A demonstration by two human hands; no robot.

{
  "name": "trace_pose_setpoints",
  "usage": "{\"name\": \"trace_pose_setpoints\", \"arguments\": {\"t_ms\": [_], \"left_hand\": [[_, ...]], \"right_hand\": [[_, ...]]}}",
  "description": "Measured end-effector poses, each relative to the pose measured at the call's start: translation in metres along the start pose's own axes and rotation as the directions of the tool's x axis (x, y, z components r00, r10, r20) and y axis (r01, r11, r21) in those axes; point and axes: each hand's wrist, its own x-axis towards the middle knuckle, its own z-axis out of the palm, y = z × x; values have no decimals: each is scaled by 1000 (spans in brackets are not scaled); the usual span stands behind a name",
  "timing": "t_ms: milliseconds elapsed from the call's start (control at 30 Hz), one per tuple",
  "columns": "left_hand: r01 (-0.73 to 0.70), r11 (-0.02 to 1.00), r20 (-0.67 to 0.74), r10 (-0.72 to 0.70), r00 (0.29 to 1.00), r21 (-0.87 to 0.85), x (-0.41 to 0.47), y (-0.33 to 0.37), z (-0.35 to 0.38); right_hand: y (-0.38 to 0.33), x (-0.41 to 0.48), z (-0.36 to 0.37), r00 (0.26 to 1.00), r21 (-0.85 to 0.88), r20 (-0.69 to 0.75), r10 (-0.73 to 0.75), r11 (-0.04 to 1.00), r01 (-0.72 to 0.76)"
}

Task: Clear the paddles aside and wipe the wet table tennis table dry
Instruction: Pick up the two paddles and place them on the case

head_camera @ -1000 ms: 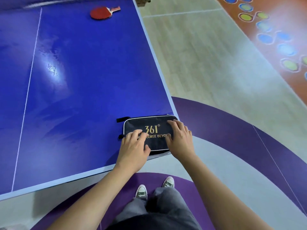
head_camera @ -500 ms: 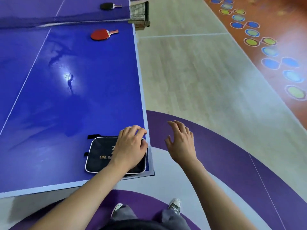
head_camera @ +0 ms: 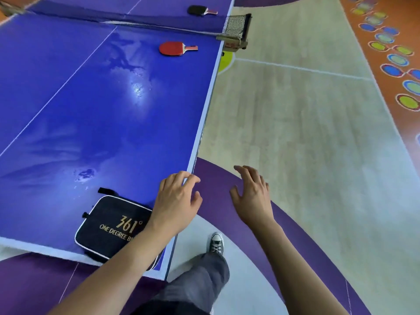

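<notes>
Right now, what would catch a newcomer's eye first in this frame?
The blue table with a glaring wet patch in mid-surface. A red paddle lies near the net; a black paddle lies beyond it. At the near corner sits a black case, with the left hand above the table's edge and the right hand over the floor.

The person has bare arms, grey trousers (head_camera: 200, 283) and a dark lace-up shoe (head_camera: 216, 243) with a white toe and white laces.

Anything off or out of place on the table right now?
Yes. Wet streaks and smears spread across the blue table tennis table, and the red paddle lies beside them. The black zippered paddle case overhangs the near edge.
</notes>
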Motion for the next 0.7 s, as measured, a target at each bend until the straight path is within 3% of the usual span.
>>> {"name": "trace_pose_setpoints", "arguments": {"t_ms": [167,700], "left_hand": [[100,994,-10,-100,995,-43,83,9,18],[203,979,-80,-202,976,-3,358,12,37]], "right_hand": [[9,94,-17,997,-23,46,-57,998,58],[32,397,-54,979,-8,73,-189,982,190]]}}
